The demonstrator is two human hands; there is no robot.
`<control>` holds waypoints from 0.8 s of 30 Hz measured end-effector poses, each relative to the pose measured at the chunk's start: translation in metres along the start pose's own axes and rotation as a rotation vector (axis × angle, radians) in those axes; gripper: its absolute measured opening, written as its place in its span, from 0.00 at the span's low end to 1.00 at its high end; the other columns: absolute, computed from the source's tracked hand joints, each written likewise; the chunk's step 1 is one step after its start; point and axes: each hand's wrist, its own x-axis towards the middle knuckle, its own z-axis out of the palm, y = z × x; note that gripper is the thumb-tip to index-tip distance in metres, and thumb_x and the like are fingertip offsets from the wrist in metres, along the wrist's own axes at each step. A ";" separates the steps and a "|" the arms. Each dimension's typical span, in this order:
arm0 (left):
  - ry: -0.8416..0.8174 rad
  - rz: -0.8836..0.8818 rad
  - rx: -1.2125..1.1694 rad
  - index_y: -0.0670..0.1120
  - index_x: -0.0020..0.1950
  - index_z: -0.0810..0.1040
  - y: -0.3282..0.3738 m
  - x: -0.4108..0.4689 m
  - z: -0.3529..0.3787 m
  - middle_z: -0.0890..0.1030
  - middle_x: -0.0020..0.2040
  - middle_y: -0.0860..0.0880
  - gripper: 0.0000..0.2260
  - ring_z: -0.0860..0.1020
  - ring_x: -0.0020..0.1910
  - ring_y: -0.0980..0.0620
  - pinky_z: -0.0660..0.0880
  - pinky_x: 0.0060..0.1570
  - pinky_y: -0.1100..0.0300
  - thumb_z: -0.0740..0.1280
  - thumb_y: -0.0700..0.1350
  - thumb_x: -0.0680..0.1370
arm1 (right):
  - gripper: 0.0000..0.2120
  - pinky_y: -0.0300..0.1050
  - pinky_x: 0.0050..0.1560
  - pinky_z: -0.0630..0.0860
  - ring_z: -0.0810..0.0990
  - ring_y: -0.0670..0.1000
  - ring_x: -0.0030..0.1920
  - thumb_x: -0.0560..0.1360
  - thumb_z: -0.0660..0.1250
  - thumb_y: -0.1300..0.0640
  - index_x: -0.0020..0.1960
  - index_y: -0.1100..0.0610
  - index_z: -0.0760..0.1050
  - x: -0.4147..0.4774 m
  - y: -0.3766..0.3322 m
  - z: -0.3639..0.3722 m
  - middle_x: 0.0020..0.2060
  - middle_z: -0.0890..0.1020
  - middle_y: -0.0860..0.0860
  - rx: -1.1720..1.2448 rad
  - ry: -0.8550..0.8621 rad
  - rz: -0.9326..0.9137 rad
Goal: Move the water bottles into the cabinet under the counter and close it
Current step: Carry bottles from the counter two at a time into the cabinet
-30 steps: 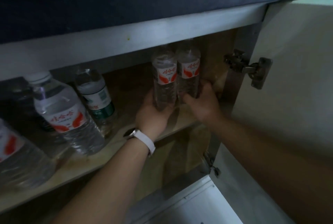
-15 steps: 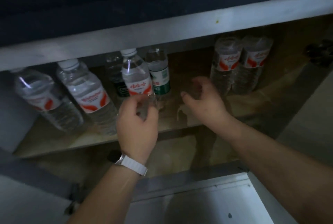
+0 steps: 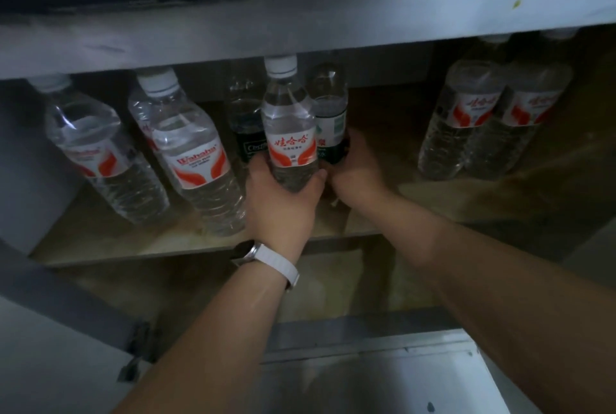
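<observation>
Centre frame, inside the open cabinet: an upright red-labelled bottle [image 3: 289, 133] is gripped low on its body by the left hand [image 3: 283, 203], fingers and thumb curled round it. Just to its right, a green-labelled bottle [image 3: 330, 120] is clasped near its base by the right hand [image 3: 356, 173]. A dark-labelled bottle [image 3: 245, 126] is glimpsed behind them. On the shelf [image 3: 466, 193], a far-left bottle [image 3: 100, 150] and a Wahaha bottle [image 3: 190, 157] are seen at left, and a touching pair [image 3: 460, 120] at upper right. A white-strapped watch [image 3: 270, 263] is worn on the left wrist.
</observation>
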 end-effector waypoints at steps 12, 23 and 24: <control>0.106 0.045 -0.010 0.55 0.65 0.74 -0.006 -0.003 0.009 0.82 0.57 0.56 0.24 0.80 0.55 0.55 0.78 0.55 0.54 0.75 0.56 0.72 | 0.32 0.37 0.42 0.71 0.72 0.44 0.50 0.69 0.78 0.51 0.68 0.52 0.67 0.014 0.003 0.005 0.53 0.74 0.43 -0.026 0.036 0.042; -0.008 -0.040 -0.079 0.56 0.63 0.77 0.006 -0.002 0.020 0.83 0.55 0.57 0.22 0.81 0.54 0.53 0.78 0.55 0.54 0.76 0.54 0.70 | 0.36 0.41 0.55 0.75 0.75 0.44 0.55 0.63 0.82 0.56 0.66 0.53 0.68 0.004 0.012 -0.052 0.56 0.77 0.44 -0.066 0.094 0.004; -0.008 -0.049 -0.084 0.56 0.62 0.77 0.006 -0.001 0.023 0.83 0.54 0.56 0.22 0.81 0.54 0.53 0.78 0.54 0.54 0.77 0.54 0.70 | 0.36 0.38 0.53 0.75 0.75 0.44 0.56 0.64 0.81 0.59 0.66 0.55 0.68 0.003 0.016 -0.059 0.57 0.77 0.45 -0.052 0.106 0.002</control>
